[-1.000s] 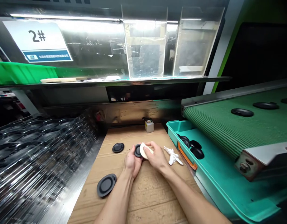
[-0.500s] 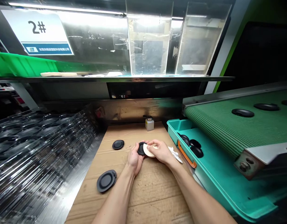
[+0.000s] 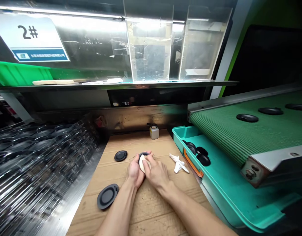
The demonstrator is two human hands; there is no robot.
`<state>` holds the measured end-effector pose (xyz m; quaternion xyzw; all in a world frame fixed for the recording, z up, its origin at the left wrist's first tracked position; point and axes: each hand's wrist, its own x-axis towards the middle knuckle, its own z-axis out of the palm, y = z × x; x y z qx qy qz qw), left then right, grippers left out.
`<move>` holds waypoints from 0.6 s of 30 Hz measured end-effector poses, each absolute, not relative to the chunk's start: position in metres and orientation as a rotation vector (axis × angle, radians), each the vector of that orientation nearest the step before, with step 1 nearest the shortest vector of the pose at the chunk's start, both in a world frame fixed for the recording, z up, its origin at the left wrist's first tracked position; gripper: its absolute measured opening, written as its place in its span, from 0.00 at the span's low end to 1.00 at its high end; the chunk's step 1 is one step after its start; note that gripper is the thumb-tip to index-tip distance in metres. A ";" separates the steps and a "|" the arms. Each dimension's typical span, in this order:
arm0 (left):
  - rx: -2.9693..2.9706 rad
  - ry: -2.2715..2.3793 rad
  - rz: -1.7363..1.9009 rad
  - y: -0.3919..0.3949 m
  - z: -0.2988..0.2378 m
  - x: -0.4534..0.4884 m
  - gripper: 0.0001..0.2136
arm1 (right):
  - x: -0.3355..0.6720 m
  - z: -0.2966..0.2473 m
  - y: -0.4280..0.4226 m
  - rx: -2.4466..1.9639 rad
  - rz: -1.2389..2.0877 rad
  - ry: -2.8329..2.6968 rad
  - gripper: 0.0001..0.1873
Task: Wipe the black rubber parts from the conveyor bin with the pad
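Black disc [image 3: 143, 153]: largely covered by white pad [image 3: 142, 162] and right hand [image 3: 157, 173]; left hand [image 3: 134, 172], fingers partly hidden beneath. Clear trays [image 3: 57, 154]: motion-blurred, cut off by left edge, count indeterminable. Green bin [image 3: 20, 74], cropped left; green conveyor belt [image 3: 229, 139], cropped right; sign [image 3: 40, 36], cropped left, lower print too fine to read.

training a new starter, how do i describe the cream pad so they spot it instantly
Find the brown cardboard left of the teal bin. Near the cardboard's middle, the right hand holds the cream pad over a black disc in the left hand. It is pale and rounded, unlike the dark discs or crumpled white item nearby.
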<state>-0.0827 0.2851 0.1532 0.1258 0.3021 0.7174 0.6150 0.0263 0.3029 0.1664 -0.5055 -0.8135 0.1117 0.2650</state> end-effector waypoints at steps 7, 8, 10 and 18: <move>0.270 0.704 1.669 0.287 0.152 -0.080 0.15 | 0.029 0.166 0.313 -1.377 0.317 -2.135 0.18; 0.264 0.709 1.670 0.288 0.153 -0.080 0.15 | 0.028 0.166 0.313 -1.383 0.326 -2.127 0.18; 0.258 0.732 1.670 0.288 0.154 -0.081 0.15 | 0.028 0.165 0.312 -1.435 0.346 -2.085 0.19; 0.257 0.756 1.619 0.287 0.156 -0.082 0.16 | 0.026 0.164 0.303 -1.408 0.326 -2.130 0.19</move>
